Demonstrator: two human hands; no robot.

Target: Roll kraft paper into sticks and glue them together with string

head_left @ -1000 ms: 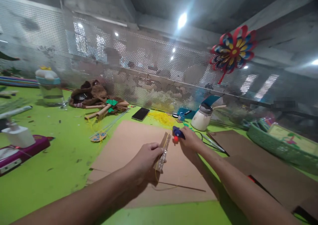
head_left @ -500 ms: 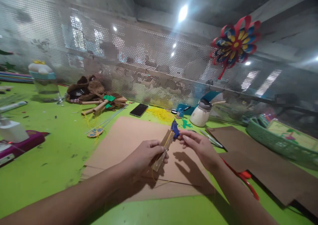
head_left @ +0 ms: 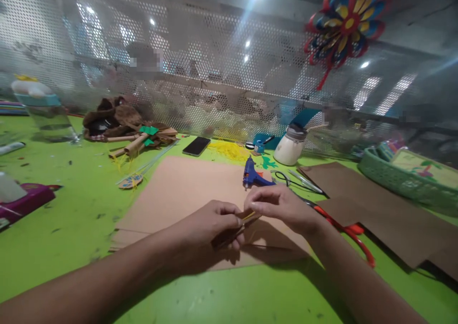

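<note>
My left hand (head_left: 214, 224) is closed around a narrow folded cardboard strip (head_left: 252, 219), with its thumb on top. A thin line of yellow string shows along the strip. At the strip's far end, the fingers of my right hand (head_left: 286, 207) are pinched together on it. Just beyond my fingers a blue glue gun (head_left: 251, 173) lies near the edge of the flat brown cardboard sheets (head_left: 193, 185), its nozzle towards me. My fingers hide part of the strip.
Red-handled scissors (head_left: 358, 235) and a dark cardboard piece (head_left: 379, 209) lie on the right, near a green basket (head_left: 404, 181). Further back are a phone (head_left: 196, 146), yellow shreds (head_left: 229, 150) and a white jar (head_left: 289, 147). Rolled cardboard tubes (head_left: 134, 145) lie left.
My right hand has come down and left onto the strip's far end. The strip has tilted to lie flatter. The view has dipped, and the glue gun shows more fully.
</note>
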